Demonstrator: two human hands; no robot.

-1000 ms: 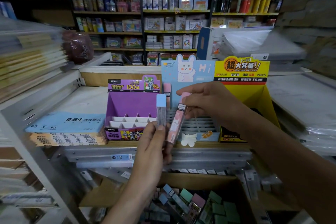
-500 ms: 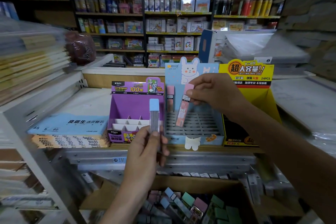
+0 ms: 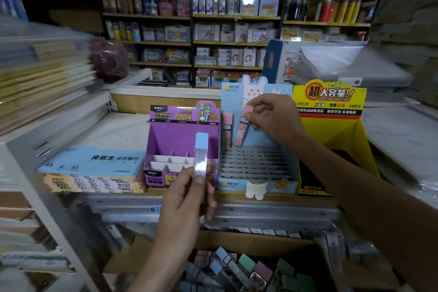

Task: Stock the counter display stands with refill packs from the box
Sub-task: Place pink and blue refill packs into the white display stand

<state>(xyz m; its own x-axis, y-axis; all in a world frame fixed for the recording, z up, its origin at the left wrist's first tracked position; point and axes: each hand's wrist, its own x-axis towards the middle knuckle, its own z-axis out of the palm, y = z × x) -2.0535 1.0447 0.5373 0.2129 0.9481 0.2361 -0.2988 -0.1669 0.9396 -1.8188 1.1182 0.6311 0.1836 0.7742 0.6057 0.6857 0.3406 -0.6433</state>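
The right hand is pinching a pink pack by its cap. It is holding the pack tilted over the back row of the blue stand, just right of a standing pack that is already filling the back-left slot. The left hand is gripping a blue pack upright, off the blue stand's left front corner and in front of the purple stand. The box is lying below and in front of the blue stand, with loose packs in it.

The step in hand looks like seating the pink pack. To do it well, the pack should be brought upright before it goes down. Its foot should be aimed at the slot next to the standing one. The slots are looking narrow, so a slanted entry is likely to catch on a divider or nudge the neighbour. Filling from the back forward is leaving room for the fingers. The cap should be let go only once the foot is resting at the bottom. Which stand the blue pack belongs in, I cannot tell.
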